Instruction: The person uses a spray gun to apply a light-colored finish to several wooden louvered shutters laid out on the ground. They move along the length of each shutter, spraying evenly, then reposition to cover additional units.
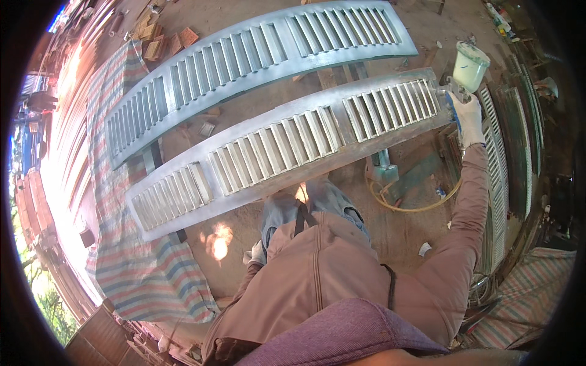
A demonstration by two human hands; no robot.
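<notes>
My right hand point(469, 119), in a white glove, is closed round a spray gun point(459, 89). A pale, lidded paint cup point(469, 68) stands on top of the gun, whose front points left at the right end of the near louvred panel point(256, 123). This long, curved panel has three groups of slats. Silvery grey coats its upper band and left end, while the lower right edge looks brownish and bare. Low beside my thigh is my gloved left hand point(257, 252), its fingers too small and partly hidden to read.
Behind lies a second curved louvred panel point(290, 44), silvery all over. Striped sheeting point(146, 287) covers ground at left. A yellow hose point(421, 210) loops near a greenish metal stand point(384, 172). Long slatted strips point(497, 165) line the right side; bricks point(188, 36) lie at the far left.
</notes>
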